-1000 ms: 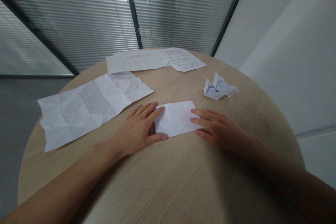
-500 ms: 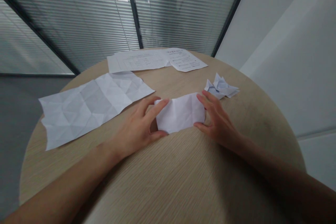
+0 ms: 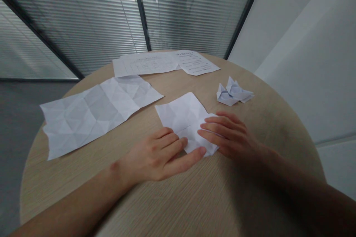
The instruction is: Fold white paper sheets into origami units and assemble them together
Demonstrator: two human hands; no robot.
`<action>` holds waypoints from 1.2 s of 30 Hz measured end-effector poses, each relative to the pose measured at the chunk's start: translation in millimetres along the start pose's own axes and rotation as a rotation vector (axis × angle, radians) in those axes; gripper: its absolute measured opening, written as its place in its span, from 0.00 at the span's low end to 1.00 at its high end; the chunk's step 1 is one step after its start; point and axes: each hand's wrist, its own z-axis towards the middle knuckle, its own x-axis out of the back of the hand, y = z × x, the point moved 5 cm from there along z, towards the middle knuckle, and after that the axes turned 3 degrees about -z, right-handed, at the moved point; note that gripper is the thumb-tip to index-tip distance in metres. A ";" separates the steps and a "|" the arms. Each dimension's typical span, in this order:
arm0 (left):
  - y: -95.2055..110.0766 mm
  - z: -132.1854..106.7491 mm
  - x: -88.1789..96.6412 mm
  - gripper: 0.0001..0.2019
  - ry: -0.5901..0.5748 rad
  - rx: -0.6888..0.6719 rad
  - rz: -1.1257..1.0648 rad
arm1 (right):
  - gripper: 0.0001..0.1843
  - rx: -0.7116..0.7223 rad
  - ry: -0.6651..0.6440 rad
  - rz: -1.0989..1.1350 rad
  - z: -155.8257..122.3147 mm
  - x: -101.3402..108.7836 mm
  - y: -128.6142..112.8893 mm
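Observation:
A small creased white paper (image 3: 180, 116) lies unfolded flat on the round wooden table (image 3: 172, 200), just ahead of me. My left hand (image 3: 161, 155) rests on the table with its fingers stretched out, the fingertips touching the paper's near edge. My right hand (image 3: 230, 137) lies flat with fingers extended on the paper's near right corner, pressing it down. Neither hand grips anything.
A large creased white sheet (image 3: 94, 109) lies at the left. Two printed sheets (image 3: 164, 63) sit at the table's far edge. A small folded paper figure (image 3: 233, 94) stands at the right. Glass walls with blinds rise behind the table; a white wall is at the right.
The small paper was a folded rectangle held at both ends; it has been opened out into a larger sheet. Both hands moved nearer to me and lie flat on its near edge.

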 end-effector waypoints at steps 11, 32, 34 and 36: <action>-17.1 -14.3 -23.2 0.11 -0.161 0.169 -0.037 | 0.16 -0.100 -0.273 0.271 -9.6 -18.7 15.5; -10.3 -8.9 -29.9 0.15 -0.316 0.329 -0.416 | 0.13 -0.273 -0.341 -0.052 3.1 -35.8 -2.2; -4.2 -6.6 -30.1 0.19 -0.344 0.291 -0.412 | 0.09 -0.331 -0.327 -0.049 5.4 -34.8 -4.5; -0.5 -4.6 -29.6 0.22 -0.353 0.250 -0.391 | 0.06 -0.389 -0.304 -0.017 7.9 -32.7 -6.5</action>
